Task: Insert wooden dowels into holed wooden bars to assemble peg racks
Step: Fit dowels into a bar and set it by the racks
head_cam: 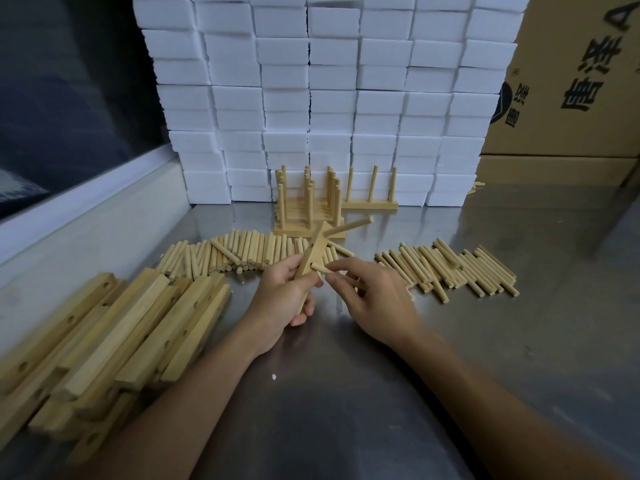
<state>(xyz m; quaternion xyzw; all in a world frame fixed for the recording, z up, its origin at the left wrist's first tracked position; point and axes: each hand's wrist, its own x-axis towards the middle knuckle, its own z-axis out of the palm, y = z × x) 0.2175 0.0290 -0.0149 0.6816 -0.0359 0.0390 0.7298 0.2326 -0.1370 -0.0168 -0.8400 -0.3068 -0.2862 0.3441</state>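
Observation:
My left hand (282,296) grips a holed wooden bar (313,252), tilted upward and away from me. One dowel (349,226) sticks out of the bar's far end to the right. My right hand (375,296) pinches a second dowel (320,267), whose tip sits at the bar's middle hole. Loose dowels lie in a pile behind my hands (225,252) and in another to the right (457,268). A stack of holed bars (114,334) lies at the left. Finished peg racks (306,206) stand at the back.
A wall of white foam blocks (322,91) rises behind the racks. Cardboard boxes (568,81) stand at the right. The work surface is a steel table (346,393), with a white ledge and dark window at the left.

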